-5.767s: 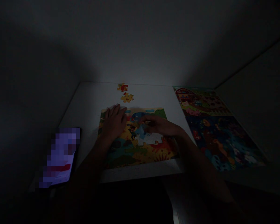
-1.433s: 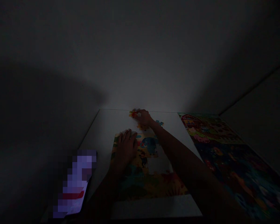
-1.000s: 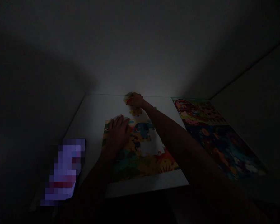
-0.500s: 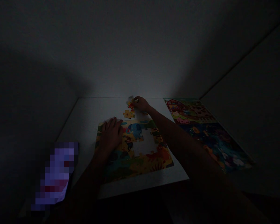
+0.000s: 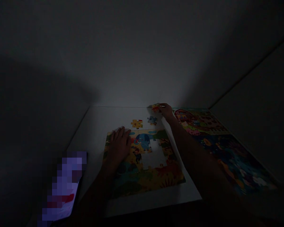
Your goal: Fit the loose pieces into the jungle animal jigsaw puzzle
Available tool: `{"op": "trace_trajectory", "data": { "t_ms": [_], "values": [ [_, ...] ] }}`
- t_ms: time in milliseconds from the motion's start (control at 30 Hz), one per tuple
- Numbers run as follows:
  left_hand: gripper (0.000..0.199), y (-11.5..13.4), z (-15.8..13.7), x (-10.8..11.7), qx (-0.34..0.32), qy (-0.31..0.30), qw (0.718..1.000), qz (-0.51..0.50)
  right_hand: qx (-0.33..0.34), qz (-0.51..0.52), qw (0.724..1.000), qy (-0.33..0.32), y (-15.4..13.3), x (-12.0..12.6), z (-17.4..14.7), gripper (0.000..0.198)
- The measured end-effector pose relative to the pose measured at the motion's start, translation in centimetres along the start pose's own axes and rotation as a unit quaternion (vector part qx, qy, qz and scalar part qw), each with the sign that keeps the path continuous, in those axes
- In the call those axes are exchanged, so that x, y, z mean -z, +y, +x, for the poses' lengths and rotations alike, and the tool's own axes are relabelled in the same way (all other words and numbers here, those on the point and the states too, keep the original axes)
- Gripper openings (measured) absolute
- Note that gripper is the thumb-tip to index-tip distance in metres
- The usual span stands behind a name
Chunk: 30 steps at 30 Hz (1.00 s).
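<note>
Now that my right hand [image 5: 166, 110] has swung from the middle of the desk's [image 5: 101, 123] far edge toward the farm puzzle [image 5: 198, 121], its fingers pinch a red-and-yellow piece [image 5: 155, 108] there. Two loose pieces, yellow [image 5: 137, 123] and blue [image 5: 152, 119], lie uncovered behind the jungle puzzle [image 5: 144, 160], whose white gap remains. My left hand [image 5: 119, 145] still lies flat, fingers spread, on its top-left corner.

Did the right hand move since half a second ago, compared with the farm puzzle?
Yes. The right hand, gripping a red-yellow piece, moved right, now beside the farm puzzle.
</note>
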<state>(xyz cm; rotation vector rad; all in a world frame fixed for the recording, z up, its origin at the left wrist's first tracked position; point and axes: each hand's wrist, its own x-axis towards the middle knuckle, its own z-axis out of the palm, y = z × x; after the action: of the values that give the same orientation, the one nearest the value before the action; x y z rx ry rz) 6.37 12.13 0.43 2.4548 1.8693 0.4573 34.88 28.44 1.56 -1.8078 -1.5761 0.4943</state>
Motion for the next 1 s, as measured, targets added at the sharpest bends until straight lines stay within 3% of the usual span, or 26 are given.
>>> {"op": "trace_trajectory", "data": {
  "t_ms": [133,233,433,667,900,1000],
  "values": [
    [0.040,-0.1,0.0,-0.1,-0.004,0.002,1.000,0.000,-0.077,-0.013,0.996,0.052,2.1,2.4,-1.9,0.036],
    [0.040,0.0,0.0,-0.1,-0.002,0.000,1.000,0.001,-0.086,-0.040,0.993,0.067,3.2,3.4,-3.6,0.033],
    [0.039,-0.2,0.1,-0.2,-0.006,0.009,1.000,0.002,-0.032,-0.110,0.991,0.075,2.1,3.3,-6.8,0.028],
    [0.041,-1.3,0.4,-1.3,-0.031,0.030,0.999,0.010,0.093,-0.160,0.981,-0.058,-3.0,-1.0,-10.5,0.035],
    [0.047,-1.6,0.5,-1.5,-0.040,0.028,0.999,0.014,0.075,-0.159,0.982,-0.075,-3.6,-1.0,-11.0,0.037],
    [0.048,-1.5,0.4,-1.4,-0.042,0.029,0.998,0.024,0.074,-0.137,0.987,-0.028,-2.5,0.3,-9.9,0.030]
  ]
}}
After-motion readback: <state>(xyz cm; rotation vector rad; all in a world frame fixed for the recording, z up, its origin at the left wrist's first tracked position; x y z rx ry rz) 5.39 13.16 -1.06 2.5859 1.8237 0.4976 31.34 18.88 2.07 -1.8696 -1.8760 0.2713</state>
